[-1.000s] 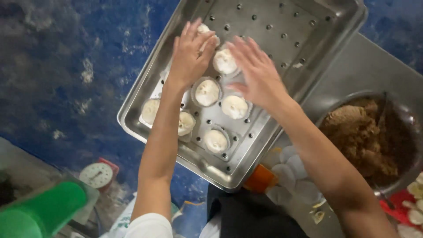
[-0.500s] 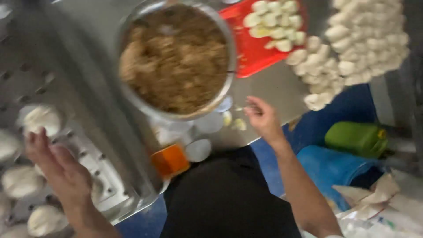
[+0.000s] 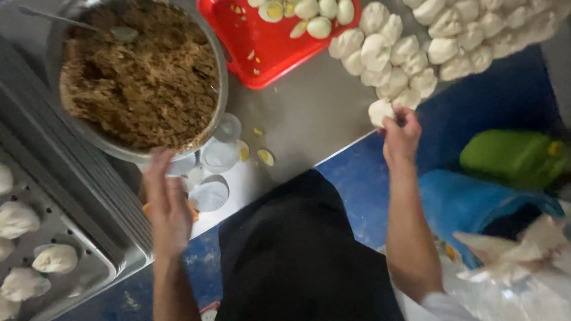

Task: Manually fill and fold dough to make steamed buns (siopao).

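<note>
My right hand (image 3: 400, 135) pinches a white dough ball (image 3: 379, 112) at the near edge of a pile of several dough balls (image 3: 434, 41) on the steel table (image 3: 309, 113). My left hand (image 3: 166, 205) hovers open, fingers apart, just below the rim of a large metal bowl (image 3: 220, 89) filled with brown minced filling (image 3: 140, 77), close to white paper liners (image 3: 209, 194). A spoon (image 3: 89, 27) rests in the filling.
A red tray (image 3: 262, 47) with halved boiled eggs (image 3: 303, 12) sits behind the bowl. A perforated steel tray (image 3: 89, 270) with shaped buns (image 3: 55, 258) lies at the left. A green container (image 3: 514, 157) and blue cloth (image 3: 470, 205) are on the right floor.
My view swung from the bun tray to the table. My right hand reached out to the dough pile and took a ball; my left hand left the tray and moved toward the liners.
</note>
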